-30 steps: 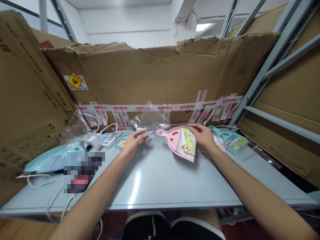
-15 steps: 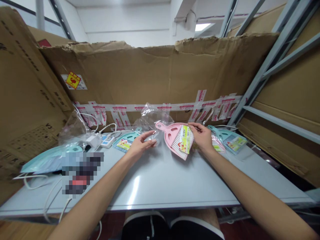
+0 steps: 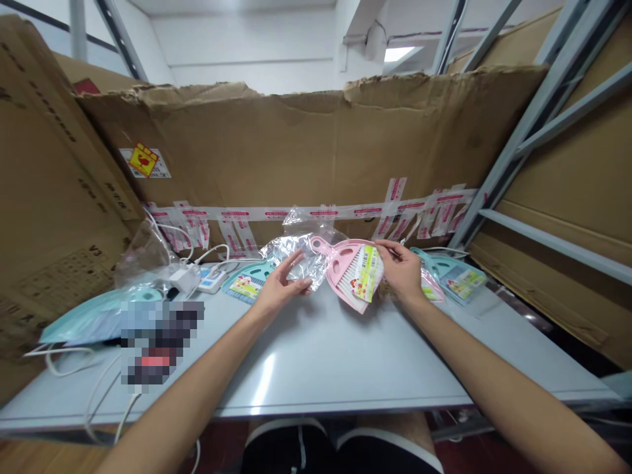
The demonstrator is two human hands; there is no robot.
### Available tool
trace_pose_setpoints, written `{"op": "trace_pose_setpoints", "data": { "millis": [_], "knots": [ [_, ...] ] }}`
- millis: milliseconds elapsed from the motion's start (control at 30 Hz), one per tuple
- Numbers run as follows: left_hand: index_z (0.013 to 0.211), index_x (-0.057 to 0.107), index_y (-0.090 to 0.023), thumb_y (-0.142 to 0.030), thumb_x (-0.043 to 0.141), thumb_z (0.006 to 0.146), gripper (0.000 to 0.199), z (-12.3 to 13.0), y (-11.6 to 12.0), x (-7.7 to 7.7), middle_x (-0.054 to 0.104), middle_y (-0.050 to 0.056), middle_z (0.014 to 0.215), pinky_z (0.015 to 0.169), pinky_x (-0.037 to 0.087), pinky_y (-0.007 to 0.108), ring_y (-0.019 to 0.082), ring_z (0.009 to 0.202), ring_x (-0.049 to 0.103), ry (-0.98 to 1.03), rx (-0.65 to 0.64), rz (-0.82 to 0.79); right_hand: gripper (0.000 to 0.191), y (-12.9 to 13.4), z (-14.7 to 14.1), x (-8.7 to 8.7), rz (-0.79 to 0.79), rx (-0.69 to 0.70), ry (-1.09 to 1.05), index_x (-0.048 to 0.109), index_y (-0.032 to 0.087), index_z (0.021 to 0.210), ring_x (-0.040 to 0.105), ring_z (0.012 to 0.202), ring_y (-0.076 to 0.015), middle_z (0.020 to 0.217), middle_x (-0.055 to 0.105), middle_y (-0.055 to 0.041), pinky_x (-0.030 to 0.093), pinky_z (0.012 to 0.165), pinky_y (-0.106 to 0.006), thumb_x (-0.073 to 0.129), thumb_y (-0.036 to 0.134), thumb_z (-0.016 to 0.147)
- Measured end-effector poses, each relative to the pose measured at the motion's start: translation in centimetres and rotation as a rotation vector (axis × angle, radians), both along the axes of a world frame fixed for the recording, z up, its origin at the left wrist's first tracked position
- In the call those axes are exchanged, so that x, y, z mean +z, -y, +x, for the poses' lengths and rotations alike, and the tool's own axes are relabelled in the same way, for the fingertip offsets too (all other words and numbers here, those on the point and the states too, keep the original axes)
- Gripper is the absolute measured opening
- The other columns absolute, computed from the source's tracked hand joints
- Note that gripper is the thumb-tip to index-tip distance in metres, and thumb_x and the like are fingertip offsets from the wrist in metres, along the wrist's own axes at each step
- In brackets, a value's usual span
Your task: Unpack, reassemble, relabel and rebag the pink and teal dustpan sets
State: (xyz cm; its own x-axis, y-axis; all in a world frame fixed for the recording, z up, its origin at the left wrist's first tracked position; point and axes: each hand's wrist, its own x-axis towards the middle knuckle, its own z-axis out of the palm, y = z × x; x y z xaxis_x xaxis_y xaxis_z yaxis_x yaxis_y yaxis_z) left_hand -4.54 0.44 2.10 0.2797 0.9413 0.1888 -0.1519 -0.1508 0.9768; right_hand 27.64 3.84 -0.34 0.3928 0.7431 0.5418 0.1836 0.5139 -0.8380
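Right hand (image 3: 401, 271) pinching the rim of the pink dustpan (image 3: 342, 261) above the table (image 3: 345, 368), I have the left hand (image 3: 279, 289) half open beside clear plastic (image 3: 318, 264), contact unclear, and judge this dustpan unwrapped, the teal dustpan (image 3: 438, 264) apparently bagged.

My left hand (image 3: 282, 284) covered part of the teal dustpan (image 3: 243, 275) behind it. A pixelated patch (image 3: 165, 339) obscured whatever lay left of that hand. My right hand (image 3: 402, 270) hid part of the pink packet (image 3: 431, 288) beside it; fine print on the pink dustpan (image 3: 337, 266) it held was unreadable.
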Motion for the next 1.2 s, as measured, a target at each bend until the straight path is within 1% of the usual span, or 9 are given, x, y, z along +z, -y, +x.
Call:
{"op": "trace_pose_setpoints", "data": {
  "millis": [300, 467, 533, 600, 667, 800, 933, 1100, 1200],
  "knots": [
    [0.165, 0.062, -0.037, -0.036, 0.101, 0.079, 0.095, 1.0, 1.1, -0.1, 0.054, 0.018, 0.173, 0.078, 0.069, 0.037, 0.023, 0.084, 0.084, -0.091, -0.175, -0.075, 0.034, 0.3, -1.9, -0.7, -0.068, 0.091, 0.005, 0.086, 0.021, 0.11, 0.082, 0.1, -0.0267, 0.112, 0.087, -0.011, 0.067, 0.089, -0.038, 0.08, 0.05, 0.093],
    [0.127, 0.087, -0.021, -0.043, 0.097, 0.085, 0.049, -0.8, 1.1, 1.1, 0.084, 0.021, 0.126, 0.094, 0.069, 0.05, 0.039, 0.118, 0.082, -0.166, -0.454, -0.161, 0.038, -0.3, -0.9, -0.7, -0.098, 0.101, -0.003, 0.086, 0.022, 0.112, 0.082, 0.101, -0.028, 0.111, 0.087, -0.0108, 0.067, 0.089, -0.04, 0.08, 0.053, 0.092],
    [0.104, 0.091, -0.02, -0.04, 0.1, 0.081, 0.032, -2.4, 0.8, 2.1, 0.084, 0.022, 0.125, 0.098, 0.069, 0.052, 0.041, 0.123, 0.08, -0.258, -0.615, -0.208, 0.042, -0.7, -0.2, -0.6, -0.104, 0.098, -0.021, 0.086, 0.021, 0.111, 0.082, 0.102, -0.029, 0.111, 0.087, -0.0115, 0.067, 0.09, -0.041, 0.083, 0.056, 0.089],
    [0.105, 0.09, -0.024, -0.032, 0.103, 0.077, 0.032, -4.0, 0.2, 2.6, 0.079, 0.02, 0.141, 0.094, 0.07, 0.049, 0.04, 0.119, 0.082, -0.376, -0.754, -0.295, 0.045, -1.1, 0.6, -0.4, -0.112, 0.098, -0.047, 0.085, 0.021, 0.11, 0.082, 0.101, -0.0293, 0.111, 0.087, -0.0118, 0.067, 0.09, -0.042, 0.085, 0.059, 0.085],
    [0.116, 0.087, -0.025, -0.036, 0.1, 0.082, 0.038, -5.3, -0.8, 2.6, 0.077, 0.021, 0.144, 0.082, 0.07, 0.042, 0.037, 0.11, 0.085, -0.406, -0.689, -0.39, 0.047, -1.2, 1.1, -0.1, -0.128, 0.117, -0.076, 0.085, 0.022, 0.108, 0.081, 0.1, -0.029, 0.11, 0.087, -0.0114, 0.067, 0.088, -0.042, 0.089, 0.061, 0.081],
    [0.108, 0.084, -0.018, -0.061, 0.096, 0.08, 0.053, -5.6, -2.6, 1.7, 0.084, 0.023, 0.119, 0.082, 0.07, 0.043, 0.038, 0.108, 0.084, -0.013, -0.132, -0.416, 0.048, -0.8, 1.1, 0.5, -0.192, 0.214, -0.051, 0.086, 0.023, 0.104, 0.081, 0.095, -0.0284, 0.106, 0.087, -0.0108, 0.066, 0.083, -0.04, 0.094, 0.061, 0.076],
    [0.116, 0.082, -0.019, -0.083, 0.083, 0.081, 0.073, -4.0, -2.0, 1.4, 0.083, 0.021, 0.117, 0.09, 0.07, 0.053, 0.044, 0.12, 0.08, 0.06, -0.24, -0.519, 0.045, 0.2, -0.4, 0.4, -0.23, 0.288, 0.046, 0.087, 0.022, 0.099, 0.081, 0.096, -0.0296, 0.104, 0.087, -0.0112, 0.066, 0.083, -0.041, 0.093, 0.061, 0.078],
    [0.111, 0.084, -0.018, -0.04, 0.106, 0.072, 0.05, -1.7, -0.5, -0.2, 0.085, 0.017, 0.109, 0.094, 0.071, 0.05, 0.036, 0.106, 0.084, -0.011, -0.311, -0.523, 0.04, 0.9, -2.5, -0.3, -0.237, 0.307, 0.098, 0.086, 0.022, 0.1, 0.081, 0.101, -0.0293, 0.107, 0.087, -0.0109, 0.065, 0.091, -0.042, 0.089, 0.057, 0.082],
    [0.105, 0.085, -0.018, -0.032, 0.108, 0.069, 0.045, -0.9, -0.5, -1.0, 0.086, 0.014, 0.104, 0.1, 0.071, 0.05, 0.031, 0.099, 0.085, -0.007, -0.268, -0.543, 0.04, 0.9, -2.7, -0.6, -0.265, 0.31, 0.098, 0.084, 0.023, 0.107, 0.08, 0.106, -0.029, 0.114, 0.086, -0.01, 0.065, 0.093, -0.041, 0.086, 0.057, 0.086]
  ]
}}
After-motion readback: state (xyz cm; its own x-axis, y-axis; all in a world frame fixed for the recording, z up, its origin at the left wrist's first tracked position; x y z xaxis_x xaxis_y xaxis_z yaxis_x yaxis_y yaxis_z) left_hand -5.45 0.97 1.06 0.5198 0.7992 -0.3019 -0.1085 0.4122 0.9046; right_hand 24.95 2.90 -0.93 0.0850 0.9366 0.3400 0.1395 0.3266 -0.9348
